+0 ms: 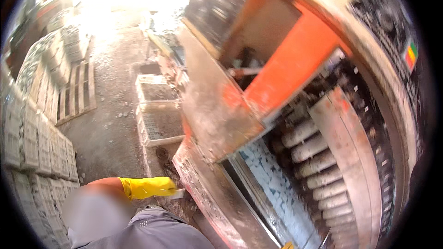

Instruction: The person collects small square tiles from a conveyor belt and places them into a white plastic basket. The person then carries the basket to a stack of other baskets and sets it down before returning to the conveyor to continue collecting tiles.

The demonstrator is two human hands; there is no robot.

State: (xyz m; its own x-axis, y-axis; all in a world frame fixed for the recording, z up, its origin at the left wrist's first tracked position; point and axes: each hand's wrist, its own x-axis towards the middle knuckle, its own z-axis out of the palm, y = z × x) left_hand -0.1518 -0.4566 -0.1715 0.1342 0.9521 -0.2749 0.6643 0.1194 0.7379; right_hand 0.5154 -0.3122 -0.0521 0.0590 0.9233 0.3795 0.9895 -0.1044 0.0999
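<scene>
My left hand (150, 187), in a yellow glove, reaches rightward from the lower left beside the machine's rusty side. Its fingers are closed around a small whitish piece (177, 194), whose kind is blurred. Only a bit of yellow shows of my right hand (288, 246), at the bottom edge; its fingers are hidden. Near it, a strip with a blue and white broken-tile pattern (277, 186) runs along the machine, next to a row of pale rollers (323, 175).
An orange machine frame (295, 60) fills the right side, with a slanting metal ledge (217, 106). White plastic crates (159, 140) stand at its foot. Stacked crates (48, 147) line the left, and a wooden pallet (76, 92) lies on the dusty floor (110, 133).
</scene>
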